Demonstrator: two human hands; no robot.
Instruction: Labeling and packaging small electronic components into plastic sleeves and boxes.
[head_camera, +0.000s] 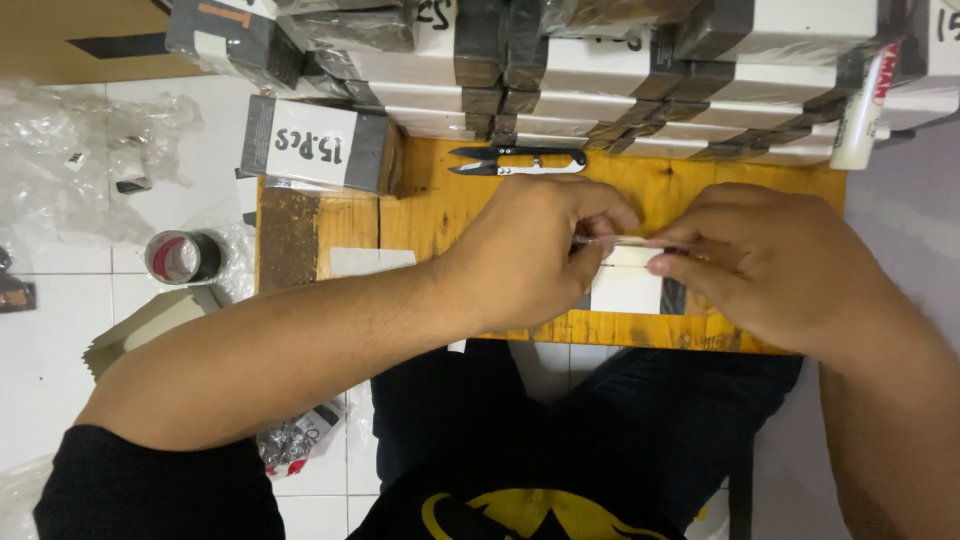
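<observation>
My lap in dark trousers (600, 420) sat nearest, tucked under the near edge of the small wooden board (690, 195), so the work stayed close and steady in front of me. My left hand (530, 255) and right hand (770, 265) met over the middle of that board, each pinching one end of a thin pale strip (625, 241) between thumb and fingertips. I held it taut and level between them, just above a small white-and-dark packet (630, 288) that lay flat on the wood, probably so the strip would line up across it. Whether the strip touched the packet I could not tell.

A pair of black thread snips (520, 160) lay closed at the far side of the board, within easy reach of either hand. Beyond them, finished grey-and-white boxes (600, 70) were stacked in rows, out of the way of the working space. One more marked box (320, 145) stood at the far left corner. On the tiled floor to the left rested a roll of tape (183, 257), with crumpled clear plastic (70, 150) further off.
</observation>
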